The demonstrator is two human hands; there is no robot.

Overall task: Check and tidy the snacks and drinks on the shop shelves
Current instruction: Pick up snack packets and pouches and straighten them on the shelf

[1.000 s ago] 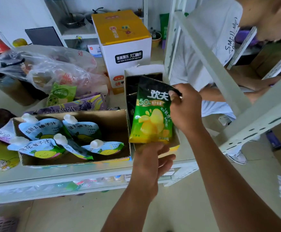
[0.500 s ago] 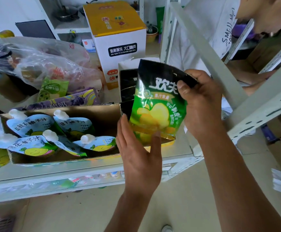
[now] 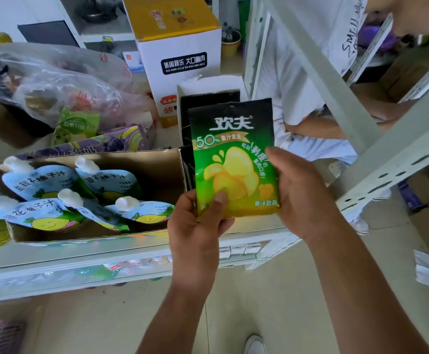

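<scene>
A green and yellow candy pouch (image 3: 231,154) stands upright in front of me, held by both hands above the shelf edge. My left hand (image 3: 195,226) grips its lower left corner, thumb pressed on the front. My right hand (image 3: 300,192) holds its right edge, fingers behind it. Right behind the pouch is a white display box (image 3: 208,84) with more dark pouches inside. To the left, a brown cardboard tray (image 3: 157,164) holds several blue spouted juice pouches (image 3: 42,180).
A white and yellow carton (image 3: 177,44) stands behind the display box. Clear plastic bags of snacks (image 3: 62,83) lie at the back left. A slanted white shelf brace (image 3: 336,93) crosses on the right, with another person (image 3: 310,60) in a white shirt behind it.
The pouch came up out of the display box and now faces me upright. My right hand slid from its top down to its right edge, and my left hand took its lower corner.
</scene>
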